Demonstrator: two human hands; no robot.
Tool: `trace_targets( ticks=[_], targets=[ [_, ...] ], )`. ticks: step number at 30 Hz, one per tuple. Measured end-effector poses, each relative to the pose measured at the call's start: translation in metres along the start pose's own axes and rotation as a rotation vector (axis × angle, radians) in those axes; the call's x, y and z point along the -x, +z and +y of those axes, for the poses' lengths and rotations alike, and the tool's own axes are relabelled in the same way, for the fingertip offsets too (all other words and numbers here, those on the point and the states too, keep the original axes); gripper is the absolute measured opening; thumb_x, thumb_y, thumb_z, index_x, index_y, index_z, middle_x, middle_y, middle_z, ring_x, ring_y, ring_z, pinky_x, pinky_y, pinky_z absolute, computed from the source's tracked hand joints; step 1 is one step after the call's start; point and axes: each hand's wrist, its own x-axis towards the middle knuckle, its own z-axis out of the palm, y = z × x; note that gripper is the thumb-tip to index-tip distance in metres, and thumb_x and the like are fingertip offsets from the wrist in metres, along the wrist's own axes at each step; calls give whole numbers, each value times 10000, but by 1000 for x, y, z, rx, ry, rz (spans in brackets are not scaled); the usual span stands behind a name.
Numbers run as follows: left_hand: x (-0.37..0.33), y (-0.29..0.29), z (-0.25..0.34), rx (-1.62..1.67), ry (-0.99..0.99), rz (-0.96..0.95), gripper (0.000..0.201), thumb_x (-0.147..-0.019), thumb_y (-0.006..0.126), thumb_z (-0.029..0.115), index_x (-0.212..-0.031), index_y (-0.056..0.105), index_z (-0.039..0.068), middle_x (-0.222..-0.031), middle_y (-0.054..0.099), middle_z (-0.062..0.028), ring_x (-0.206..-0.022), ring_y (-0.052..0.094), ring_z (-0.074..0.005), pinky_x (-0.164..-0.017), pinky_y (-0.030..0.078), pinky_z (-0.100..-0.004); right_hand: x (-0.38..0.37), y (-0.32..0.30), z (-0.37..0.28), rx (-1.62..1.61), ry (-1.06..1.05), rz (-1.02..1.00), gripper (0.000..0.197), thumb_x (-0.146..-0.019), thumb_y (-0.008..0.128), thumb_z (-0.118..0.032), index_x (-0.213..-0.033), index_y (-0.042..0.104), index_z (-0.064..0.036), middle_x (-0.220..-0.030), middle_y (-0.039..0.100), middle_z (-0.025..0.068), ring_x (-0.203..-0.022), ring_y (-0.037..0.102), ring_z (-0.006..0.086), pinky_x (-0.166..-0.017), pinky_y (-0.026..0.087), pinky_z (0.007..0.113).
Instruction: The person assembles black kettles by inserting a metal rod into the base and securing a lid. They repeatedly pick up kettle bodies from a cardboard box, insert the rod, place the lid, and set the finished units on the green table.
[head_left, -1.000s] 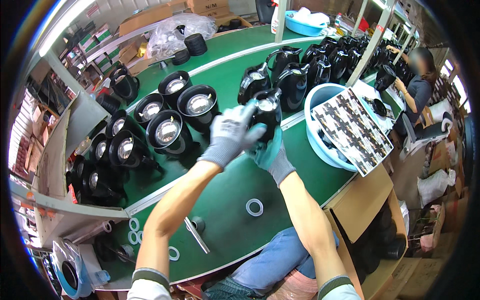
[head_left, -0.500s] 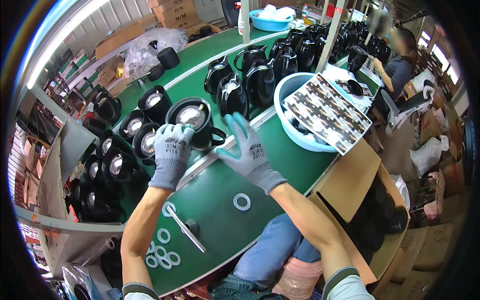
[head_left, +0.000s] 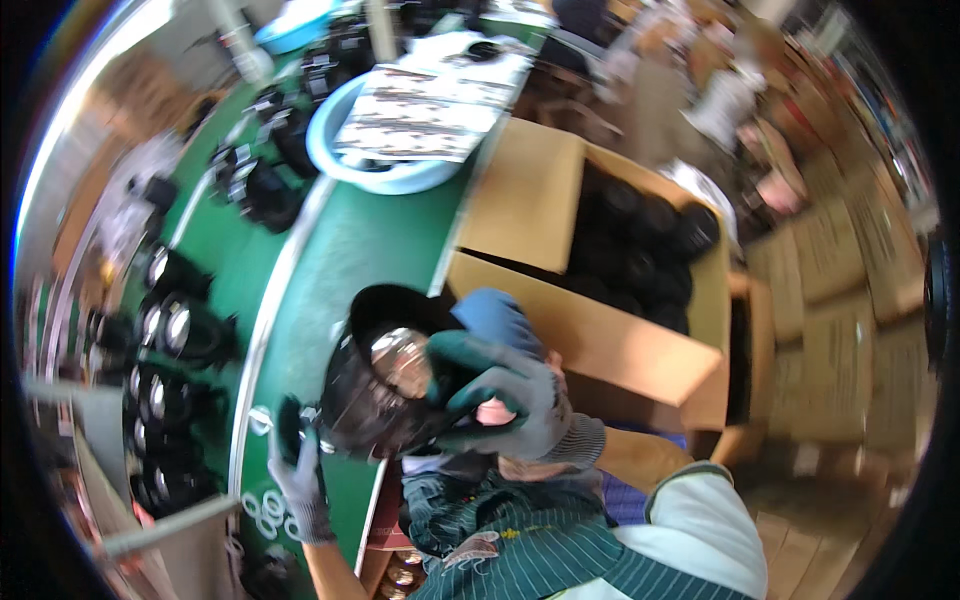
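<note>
A black jug (head_left: 360, 410) with a shiny metallic liner is tilted above the bench's near edge, close to my body. My right hand (head_left: 515, 395), in a grey and green glove, is closed on the jug's right side, fingers curled at its rim. At the jug's lower left my left hand (head_left: 300, 480) is raised with its fingers apart. Whether its fingertips touch the jug, I cannot tell. Several white rings (head_left: 268, 512) lie on the green bench beside the left hand. Motion blurs the view.
More black jugs with shiny liners (head_left: 185, 325) stand along the left. Farther off, a light blue basin (head_left: 385, 180) carries a printed sheet (head_left: 420, 115). An open cardboard box (head_left: 590, 335) of black parts stands at right, with stacked cartons (head_left: 825, 250) beyond.
The view has swung right and down. The jug has come off the bench toward my body in my right hand. My left hand, formerly on a jug's rim, is now lower beside it.
</note>
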Motion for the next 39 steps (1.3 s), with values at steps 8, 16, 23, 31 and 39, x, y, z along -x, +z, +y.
trace_targets(
  ticks=[8,16,23,31,39],
  targets=[
    [44,82,-59,316,-274,-257,560,-985,612,93,-1516,478,-22,-1400,616,-163,-1274,593,-249,-1067,494,-370,98,-7,-30,27,-60,140,380,-823,873,-238,-1094,664,-72,-1510,491,292,-1386,519,482,-1086,502,522],
    [25,116,-56,250,-343,-267,554,-1011,569,154,-1531,460,-4,-1439,583,-167,-1295,583,-270,-1083,489,-406,103,-126,64,163,269,305,433,-946,682,-138,-1365,609,-53,-1412,624,163,-1307,607,288,-1078,494,459],
    [19,126,-57,227,-401,-291,553,-1034,532,208,-1544,445,11,-1474,555,-171,-1314,574,-289,-1098,485,-438,112,-263,326,844,1790,-288,1490,-719,793,-741,-1633,-121,2,-1623,343,300,-1473,406,448,-1175,395,522],
    [22,120,-54,271,-421,-329,557,-1060,489,269,-1558,427,28,-1512,522,-175,-1335,563,-311,-1115,481,-474,111,-248,327,1059,1791,-283,1479,-671,844,-705,-1655,-41,-47,-1623,323,260,-1454,396,432,-1148,409,552],
    [27,136,-61,310,-308,-599,565,-1086,447,330,-1573,410,46,-1551,489,-179,-1356,553,-333,-1131,476,-511,25,-178,84,-48,640,47,1305,-628,983,-402,-1653,226,-120,-1524,451,227,-1415,464,378,-1172,386,475]
  ],
)
